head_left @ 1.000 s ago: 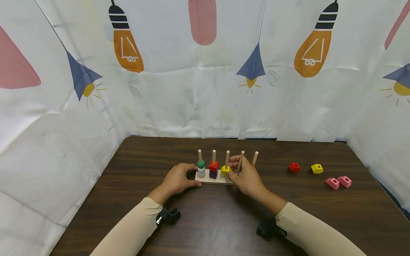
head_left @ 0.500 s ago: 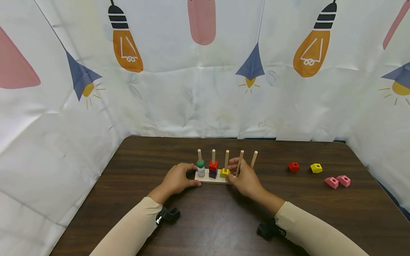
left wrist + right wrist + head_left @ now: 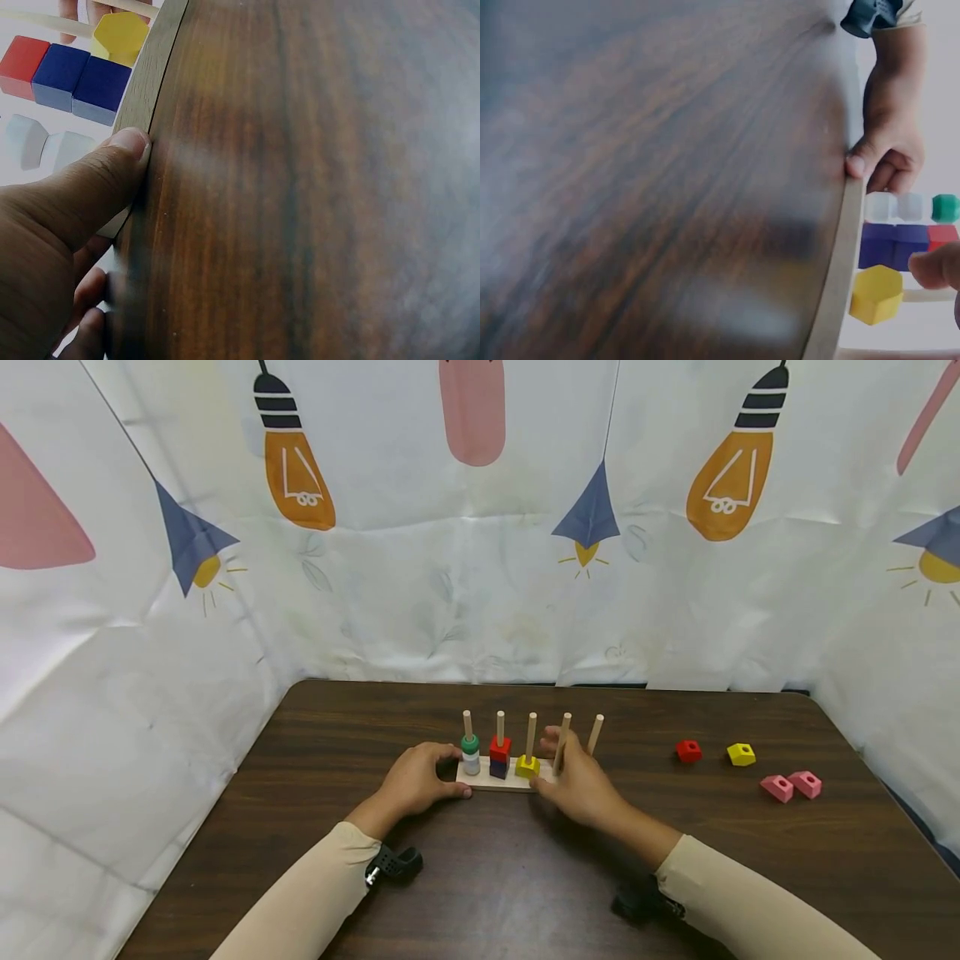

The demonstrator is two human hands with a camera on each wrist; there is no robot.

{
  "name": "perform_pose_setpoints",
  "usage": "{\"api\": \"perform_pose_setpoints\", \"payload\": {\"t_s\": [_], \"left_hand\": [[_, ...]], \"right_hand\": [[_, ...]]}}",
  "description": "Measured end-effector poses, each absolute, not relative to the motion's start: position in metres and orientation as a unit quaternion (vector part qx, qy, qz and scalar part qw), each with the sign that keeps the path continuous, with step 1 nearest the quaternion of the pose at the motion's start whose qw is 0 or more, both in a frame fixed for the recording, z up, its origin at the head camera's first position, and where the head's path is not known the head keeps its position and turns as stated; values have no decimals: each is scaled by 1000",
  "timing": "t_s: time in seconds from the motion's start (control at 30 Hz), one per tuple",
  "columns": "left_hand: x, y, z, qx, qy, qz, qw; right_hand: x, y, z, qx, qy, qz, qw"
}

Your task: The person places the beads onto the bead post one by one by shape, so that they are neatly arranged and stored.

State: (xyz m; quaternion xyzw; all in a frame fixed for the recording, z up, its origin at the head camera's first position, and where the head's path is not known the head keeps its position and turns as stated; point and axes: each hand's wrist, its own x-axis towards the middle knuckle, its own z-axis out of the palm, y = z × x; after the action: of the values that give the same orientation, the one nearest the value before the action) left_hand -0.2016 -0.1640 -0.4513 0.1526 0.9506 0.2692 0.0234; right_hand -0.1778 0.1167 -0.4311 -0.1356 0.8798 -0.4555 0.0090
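Observation:
My left hand (image 3: pixel 415 782) grips the left end of a wooden peg board (image 3: pixel 483 782), its thumb (image 3: pixel 129 141) on the front edge. White pieces topped by a green one (image 3: pixel 470 744) sit on the leftmost peg. The second peg carries dark blue blocks (image 3: pixel 64 75) under a red block (image 3: pixel 500 748). A yellow block (image 3: pixel 527 767), six-sided in the right wrist view, sits low on the third peg. Just right of it is my right hand (image 3: pixel 583 783), fingers spread and apart from the block. That hand partly hides the two right pegs and the board's right end.
On the dark brown table (image 3: pixel 480 893), to the right, lie a loose red block (image 3: pixel 688 752), a yellow block (image 3: pixel 742 754) and two pink blocks (image 3: pixel 777 788) with holes. A printed cloth (image 3: pixel 480 610) hangs behind the table.
The yellow block has moved down its peg to the board. My right hand has let go of it and drawn slightly to the right. My left hand has stayed in place.

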Motion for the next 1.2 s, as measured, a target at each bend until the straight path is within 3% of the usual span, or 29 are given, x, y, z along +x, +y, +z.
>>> {"api": "perform_pose_setpoints", "payload": {"t_s": [0.27,0.7,0.87,1.2], "left_hand": [[-201,-164,-451,152,950,271,25],[-201,-164,-452,149,951,270,22],[-201,-164,-452,152,950,273,22],[-201,-163,-451,151,950,274,21]], "right_hand": [[-165,139,-420,-166,884,-433,55],[-159,199,-411,-255,892,-366,73],[-162,227,-408,-238,905,-349,49],[-174,288,-400,-105,945,-310,-29]]}}
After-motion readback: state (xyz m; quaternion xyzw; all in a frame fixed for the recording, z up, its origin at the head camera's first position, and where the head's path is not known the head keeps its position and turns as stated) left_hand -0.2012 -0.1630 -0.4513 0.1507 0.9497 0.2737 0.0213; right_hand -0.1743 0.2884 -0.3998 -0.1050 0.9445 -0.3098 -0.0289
